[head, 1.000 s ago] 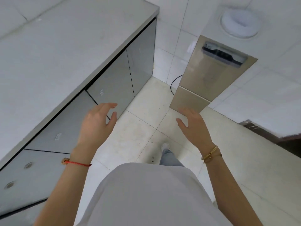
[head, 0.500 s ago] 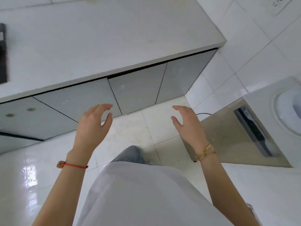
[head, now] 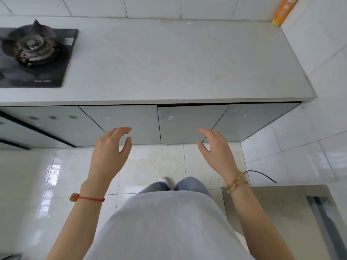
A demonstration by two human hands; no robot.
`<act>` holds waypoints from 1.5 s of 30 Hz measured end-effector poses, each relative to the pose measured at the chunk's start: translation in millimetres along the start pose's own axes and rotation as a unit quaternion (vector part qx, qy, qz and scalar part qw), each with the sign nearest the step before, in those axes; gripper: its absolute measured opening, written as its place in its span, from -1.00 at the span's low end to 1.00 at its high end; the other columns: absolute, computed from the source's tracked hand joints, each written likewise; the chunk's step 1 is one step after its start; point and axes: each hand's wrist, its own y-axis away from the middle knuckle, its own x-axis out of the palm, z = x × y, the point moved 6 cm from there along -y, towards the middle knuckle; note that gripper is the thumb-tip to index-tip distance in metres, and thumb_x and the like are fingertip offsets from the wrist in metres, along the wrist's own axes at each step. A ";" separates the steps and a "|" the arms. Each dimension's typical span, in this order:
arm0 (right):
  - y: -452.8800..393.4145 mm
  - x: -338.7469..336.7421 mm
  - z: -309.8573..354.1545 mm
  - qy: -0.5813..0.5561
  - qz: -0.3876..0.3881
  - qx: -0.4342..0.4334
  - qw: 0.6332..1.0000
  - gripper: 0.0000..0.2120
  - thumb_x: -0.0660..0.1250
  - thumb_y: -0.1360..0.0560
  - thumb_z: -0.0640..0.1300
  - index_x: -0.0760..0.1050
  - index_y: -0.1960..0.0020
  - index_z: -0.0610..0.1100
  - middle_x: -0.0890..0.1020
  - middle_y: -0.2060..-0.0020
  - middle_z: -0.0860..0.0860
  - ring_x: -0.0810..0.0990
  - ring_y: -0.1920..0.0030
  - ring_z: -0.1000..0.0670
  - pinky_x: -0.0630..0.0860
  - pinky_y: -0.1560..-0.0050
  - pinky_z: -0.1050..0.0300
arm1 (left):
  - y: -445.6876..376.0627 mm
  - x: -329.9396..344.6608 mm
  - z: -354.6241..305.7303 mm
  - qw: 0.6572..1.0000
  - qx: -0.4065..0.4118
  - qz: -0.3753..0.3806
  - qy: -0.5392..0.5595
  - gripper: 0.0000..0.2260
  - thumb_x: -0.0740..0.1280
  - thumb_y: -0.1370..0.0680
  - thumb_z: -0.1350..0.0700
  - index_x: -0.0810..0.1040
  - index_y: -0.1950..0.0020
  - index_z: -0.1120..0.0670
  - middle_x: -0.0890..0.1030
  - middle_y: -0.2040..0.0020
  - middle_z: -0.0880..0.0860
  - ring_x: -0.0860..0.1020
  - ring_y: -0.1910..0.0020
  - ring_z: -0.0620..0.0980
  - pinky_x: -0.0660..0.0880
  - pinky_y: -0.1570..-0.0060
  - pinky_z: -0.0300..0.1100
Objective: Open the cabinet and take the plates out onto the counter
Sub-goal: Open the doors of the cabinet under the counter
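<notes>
A white counter [head: 169, 59] runs across the upper half of the view. Under it sits a row of grey glossy cabinet doors [head: 187, 124], all closed; a thin dark gap shows along the top of the middle-right door. No plates are visible. My left hand [head: 110, 149] is raised in front of the left-middle door, fingers spread and holding nothing. My right hand [head: 216, 149] hovers before the seam between the two right doors, also open and holding nothing. Neither hand touches the cabinet.
A black gas hob [head: 33, 57] with a burner sits on the counter's left end. An orange bottle [head: 283, 12] stands in the back right corner. A steel-fronted appliance [head: 281, 212] and a black cable [head: 262, 175] are at my lower right on the white floor tiles.
My view has swung left to face the counter squarely; the hob and orange bottle came into view. Both hands stayed raised and open, now in front of the cabinet doors.
</notes>
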 end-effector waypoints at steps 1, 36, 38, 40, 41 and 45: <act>-8.3 0.4 1.8 -0.004 0.003 -0.005 1.000 -0.64 0.25 -0.58 -0.09 0.42 -0.35 -0.11 0.54 -0.26 -0.01 0.43 -0.32 -0.02 0.42 -0.32 0.06 | -4.4 -0.5 1.1 1.000 -0.006 -0.002 0.002 -0.78 0.31 -0.56 0.17 0.56 -0.21 0.07 0.64 -0.08 0.01 0.61 -0.06 0.06 0.56 -0.07 0.09; -183.0 187.1 -91.2 -0.005 0.044 -0.170 0.984 -0.65 0.26 -0.57 -0.14 0.43 -0.34 -0.13 0.56 -0.21 -0.03 0.47 -0.25 -0.06 0.40 -0.32 0.02 | -81.5 195.9 133.3 0.988 -0.109 -0.108 -0.006 -0.77 0.26 -0.59 0.12 0.55 -0.23 0.06 0.64 -0.09 -0.01 0.59 -0.07 -0.05 0.54 -0.09 -0.07; -190.0 214.2 -101.7 -0.001 0.031 -0.187 0.982 -0.65 0.26 -0.57 -0.13 0.42 -0.35 -0.11 0.55 -0.22 -0.01 0.47 -0.26 -0.04 0.40 -0.31 0.03 | -87.0 217.4 151.3 0.988 -0.088 -0.123 -0.017 -0.77 0.26 -0.59 0.12 0.54 -0.23 0.07 0.64 -0.10 0.00 0.59 -0.07 -0.04 0.52 -0.09 -0.11; -197.4 239.5 -111.6 0.004 0.014 -0.208 0.978 -0.65 0.26 -0.57 -0.13 0.42 -0.35 -0.11 0.55 -0.24 0.00 0.46 -0.27 -0.03 0.40 -0.32 0.04 | -93.2 237.8 168.7 0.987 -0.069 -0.140 -0.024 -0.76 0.25 -0.59 0.12 0.54 -0.23 0.08 0.63 -0.10 0.01 0.59 -0.07 -0.04 0.48 -0.09 -0.18; -202.1 250.6 -116.0 0.003 0.002 -0.218 0.976 -0.65 0.26 -0.57 -0.13 0.43 -0.35 -0.11 0.55 -0.24 0.00 0.46 -0.27 -0.03 0.40 -0.32 0.03 | -96.8 247.0 176.5 0.986 -0.059 -0.152 -0.028 -0.76 0.25 -0.59 0.12 0.54 -0.23 0.09 0.63 -0.11 0.02 0.59 -0.07 -0.04 0.47 -0.09 -0.20; -218.0 288.0 -128.2 -0.007 -0.056 -0.258 0.965 -0.65 0.26 -0.58 -0.11 0.43 -0.35 -0.13 0.55 -0.22 -0.01 0.46 -0.27 -0.04 0.40 -0.31 0.06 | -110.1 276.0 197.0 0.977 -0.008 -0.208 -0.037 -0.77 0.25 -0.59 0.12 0.55 -0.22 0.10 0.64 -0.09 0.01 0.61 -0.04 -0.04 0.53 -0.10 -0.08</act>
